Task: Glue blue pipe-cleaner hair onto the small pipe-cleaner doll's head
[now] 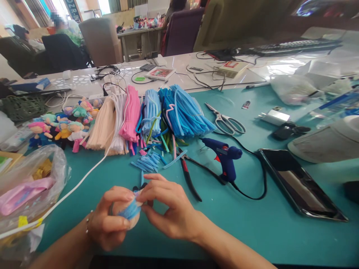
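Near the front of the teal mat, my left hand [113, 216] is closed around a small pipe-cleaner doll [131, 212], beige with a light blue band across it. The fingers of my right hand [171, 207] pinch at the doll's upper right side; whether a separate small piece sits between them is hidden. Dark bits show just above the doll, partly behind my fingers. Short cut pieces of light blue pipe cleaner [146, 161] lie in a pile beyond my hands. Pliers with red and black handles [189, 179] rest to the right of that pile.
Bundles of beige [102, 125], pink [131, 116] and blue pipe cleaners [186, 112] line the back. A blue glue gun [226, 155], scissors [228, 123] and a phone [301, 183] lie right. Finished dolls [66, 125] and a plastic bag [56, 168] are left; a white cable [81, 183] crosses there.
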Motion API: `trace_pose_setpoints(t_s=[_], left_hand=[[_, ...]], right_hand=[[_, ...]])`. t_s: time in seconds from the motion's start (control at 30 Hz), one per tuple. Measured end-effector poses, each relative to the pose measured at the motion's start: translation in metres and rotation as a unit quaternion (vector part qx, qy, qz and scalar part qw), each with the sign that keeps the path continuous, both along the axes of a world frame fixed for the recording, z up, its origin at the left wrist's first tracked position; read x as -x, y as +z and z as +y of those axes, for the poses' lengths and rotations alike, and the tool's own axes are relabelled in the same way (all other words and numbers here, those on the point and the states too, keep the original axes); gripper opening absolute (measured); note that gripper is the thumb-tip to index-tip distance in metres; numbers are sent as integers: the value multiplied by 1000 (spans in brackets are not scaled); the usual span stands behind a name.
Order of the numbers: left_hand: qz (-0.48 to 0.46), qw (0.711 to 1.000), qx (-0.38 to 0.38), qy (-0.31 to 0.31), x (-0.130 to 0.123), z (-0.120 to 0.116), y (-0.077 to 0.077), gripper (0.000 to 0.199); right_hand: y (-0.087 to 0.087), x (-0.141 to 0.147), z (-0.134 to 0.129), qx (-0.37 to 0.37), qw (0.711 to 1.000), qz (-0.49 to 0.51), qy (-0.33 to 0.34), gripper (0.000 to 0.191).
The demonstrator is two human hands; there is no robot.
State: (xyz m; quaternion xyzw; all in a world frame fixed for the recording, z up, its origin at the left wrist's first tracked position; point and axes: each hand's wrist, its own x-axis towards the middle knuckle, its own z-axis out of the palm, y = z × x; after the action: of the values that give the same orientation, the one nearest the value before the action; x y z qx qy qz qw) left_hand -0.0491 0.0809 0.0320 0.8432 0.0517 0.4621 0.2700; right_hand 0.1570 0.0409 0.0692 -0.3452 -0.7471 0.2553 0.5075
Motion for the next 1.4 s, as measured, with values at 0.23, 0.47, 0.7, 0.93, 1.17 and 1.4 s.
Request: trace_pose_setpoints(t_s=[0.23, 0.47, 0.7, 0.93, 1.17, 1.4], left_hand=[[-12, 1000, 22, 8, 2, -2, -4, 23], [-3, 1000, 1, 4, 0, -2, -1, 24], [5, 1000, -8, 8, 0, 0, 1, 21], [9, 999, -31, 10, -1, 1, 4, 15], [-29, 998, 56, 20, -4, -4, 0, 16], [-17, 990, 140, -11, -1, -4, -1, 24]], right_hand=[[-1, -2, 2, -2, 1000, -8, 6, 8], [-1, -2, 3, -3, 1000, 3, -14, 6], [0, 2, 1, 37, 999, 32, 5, 9], [1, 2, -1, 72, 996, 43, 3, 9], [2, 4, -1, 85, 994, 64, 3, 7], [1, 4, -1, 89, 995, 41, -24, 4]])
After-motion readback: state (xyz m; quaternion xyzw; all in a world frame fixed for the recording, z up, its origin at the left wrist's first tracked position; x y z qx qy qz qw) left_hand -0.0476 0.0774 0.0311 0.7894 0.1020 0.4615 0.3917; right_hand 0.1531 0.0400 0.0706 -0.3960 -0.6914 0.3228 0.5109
